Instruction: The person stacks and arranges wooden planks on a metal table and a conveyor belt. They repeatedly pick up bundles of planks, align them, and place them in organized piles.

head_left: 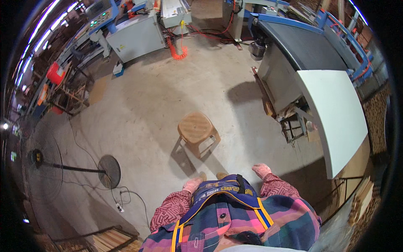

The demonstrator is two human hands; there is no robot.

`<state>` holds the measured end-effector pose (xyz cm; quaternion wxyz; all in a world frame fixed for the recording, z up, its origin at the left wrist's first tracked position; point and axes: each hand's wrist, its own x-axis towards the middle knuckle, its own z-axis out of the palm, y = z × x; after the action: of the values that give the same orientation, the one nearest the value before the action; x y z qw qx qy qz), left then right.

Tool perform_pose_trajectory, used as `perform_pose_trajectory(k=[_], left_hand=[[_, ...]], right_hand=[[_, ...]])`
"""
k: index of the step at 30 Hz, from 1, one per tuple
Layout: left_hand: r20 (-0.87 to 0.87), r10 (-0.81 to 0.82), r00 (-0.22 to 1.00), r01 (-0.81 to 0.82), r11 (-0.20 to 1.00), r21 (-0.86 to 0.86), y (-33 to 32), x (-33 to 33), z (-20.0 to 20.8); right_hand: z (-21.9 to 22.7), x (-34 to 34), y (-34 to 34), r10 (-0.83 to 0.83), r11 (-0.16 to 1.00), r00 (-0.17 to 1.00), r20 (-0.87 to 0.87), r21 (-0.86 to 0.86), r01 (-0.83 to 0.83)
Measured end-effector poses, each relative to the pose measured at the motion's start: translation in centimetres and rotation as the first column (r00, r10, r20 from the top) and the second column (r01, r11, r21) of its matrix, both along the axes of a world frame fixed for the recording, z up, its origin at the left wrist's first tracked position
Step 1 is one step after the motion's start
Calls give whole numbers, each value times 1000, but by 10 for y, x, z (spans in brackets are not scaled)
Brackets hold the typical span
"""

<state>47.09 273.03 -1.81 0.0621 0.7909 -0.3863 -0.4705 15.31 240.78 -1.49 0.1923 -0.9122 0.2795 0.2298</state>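
Pink gloves cover both of my hands. My left hand [192, 185] hangs at the left edge of my blue apron [224, 189], with its fingers partly visible and nothing seen in them. To the right of the apron, my right hand [261, 170] is held out over the floor, its fingers loosely extended and no object in it. A brown plastic stool [195, 127] stands on the floor ahead of me, apart from both hands. The tips of my shoes [221, 175] show just beyond the apron.
At right stands a conveyor with a black belt [304, 44] and a pale end panel [338, 113]. A pedestal fan [71, 168] and its cables lie left. Grey machine cabinets [136, 38] and a coiled orange hose [178, 53] are ahead. Wood strips [111, 239] sit lower left.
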Motion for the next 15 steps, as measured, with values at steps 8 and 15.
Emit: perform_pose_trajectory(k=[8, 15], left_hand=[[-86, 60, 994, -52, 995, 86, 62, 73, -20], [-44, -125, 991, 132, 959, 250, 95, 121, -43]], right_hand=[[23, 29, 150, -218, 925, 973, -71, 304, 229], [66, 85, 170, -573, 748, 816, -69, 363, 556]])
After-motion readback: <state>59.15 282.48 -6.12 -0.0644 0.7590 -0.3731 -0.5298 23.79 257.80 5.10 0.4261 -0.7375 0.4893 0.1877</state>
